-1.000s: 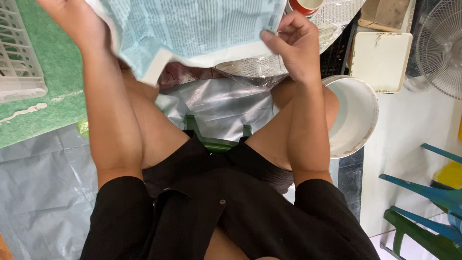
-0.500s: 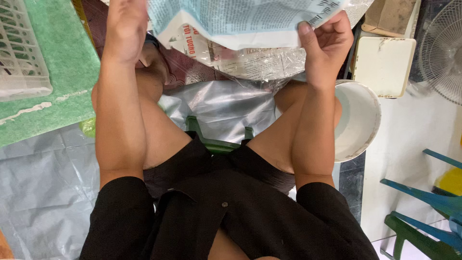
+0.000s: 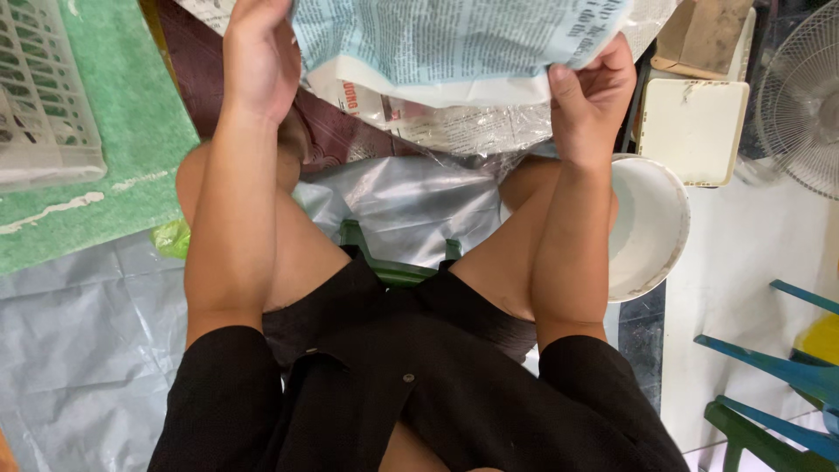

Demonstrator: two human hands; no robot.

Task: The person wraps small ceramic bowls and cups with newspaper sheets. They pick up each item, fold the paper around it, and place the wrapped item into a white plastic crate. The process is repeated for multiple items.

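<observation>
Gripping newspaper [image 3: 454, 44] at both edges, left hand [image 3: 258, 57] and right hand [image 3: 590, 92] pinched shut on it; best kept taut and level above bucket [image 3: 651, 227].

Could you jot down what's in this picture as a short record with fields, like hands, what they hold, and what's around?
Left hand: grips the newspaper's left side
Right hand: pinches its right edge
Newspaper: pale blue printed sheet, spread between both hands
Beside right forearm: white bucket
Far left: white basket on green mat
Floor: grey plastic sheet
Far right: fan
</observation>
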